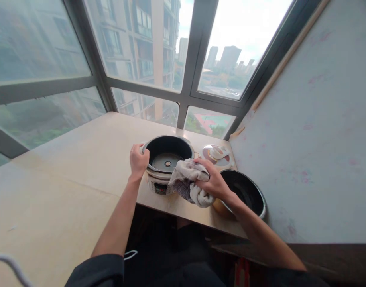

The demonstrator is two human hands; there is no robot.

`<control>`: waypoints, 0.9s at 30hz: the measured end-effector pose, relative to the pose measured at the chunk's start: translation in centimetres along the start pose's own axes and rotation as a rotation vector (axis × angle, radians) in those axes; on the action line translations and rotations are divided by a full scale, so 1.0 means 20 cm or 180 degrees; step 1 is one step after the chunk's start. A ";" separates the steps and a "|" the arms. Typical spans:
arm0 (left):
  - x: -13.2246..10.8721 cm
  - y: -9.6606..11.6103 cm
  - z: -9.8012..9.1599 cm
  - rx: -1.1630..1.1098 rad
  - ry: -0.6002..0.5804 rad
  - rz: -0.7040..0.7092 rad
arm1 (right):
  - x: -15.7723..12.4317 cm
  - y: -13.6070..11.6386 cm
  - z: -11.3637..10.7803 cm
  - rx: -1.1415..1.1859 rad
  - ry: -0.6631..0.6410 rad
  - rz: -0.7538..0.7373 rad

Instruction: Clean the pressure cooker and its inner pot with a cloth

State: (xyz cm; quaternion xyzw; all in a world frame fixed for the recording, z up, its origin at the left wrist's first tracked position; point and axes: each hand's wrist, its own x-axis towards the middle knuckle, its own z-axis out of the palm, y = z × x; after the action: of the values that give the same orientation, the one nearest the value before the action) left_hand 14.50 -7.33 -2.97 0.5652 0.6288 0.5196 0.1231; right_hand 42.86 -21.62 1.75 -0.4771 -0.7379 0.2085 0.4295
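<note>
A rice cooker body (pixel 159 186) with a dark, open interior stands near the front edge of the ledge. My left hand (pixel 139 160) is closed on its left rim, thumb over the edge. In my right hand (pixel 213 180) is a crumpled grey and white cloth (pixel 191 181), held at the cooker's front right side and covering part of it. Beneath my right forearm sits the dark inner pot (pixel 245 191), partly hidden by the arm. Behind that pot lies a lid (pixel 217 154) with a light handle.
The pale ledge (pixel 66 167) stretches left along the windows, whose grey frame (pixel 184 95) rises behind the cooker. A white wall (pixel 314 159) bounds the right side. A white cable (pixel 9 263) crosses the lower left corner.
</note>
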 end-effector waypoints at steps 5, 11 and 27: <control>-0.26 0.13 -0.05 -0.0539 0.0950 0.0137 | -0.31 -0.06 -0.03 0.0256 0.0558 0.0377; -0.78 0.46 0.00 -0.1644 0.0637 0.0925 | -0.63 0.01 -0.05 -0.0082 0.1135 0.0648; -1.15 0.54 0.57 -0.1448 -0.3478 -0.2184 | -1.21 0.19 0.12 -0.1696 0.2063 0.0310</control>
State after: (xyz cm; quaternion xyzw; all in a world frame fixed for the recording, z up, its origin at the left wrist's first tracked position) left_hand 36.93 -22.79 -9.20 0.4751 0.4952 0.2106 0.6962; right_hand 47.14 -41.04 -12.74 -0.6467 -0.5693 -0.1304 0.4906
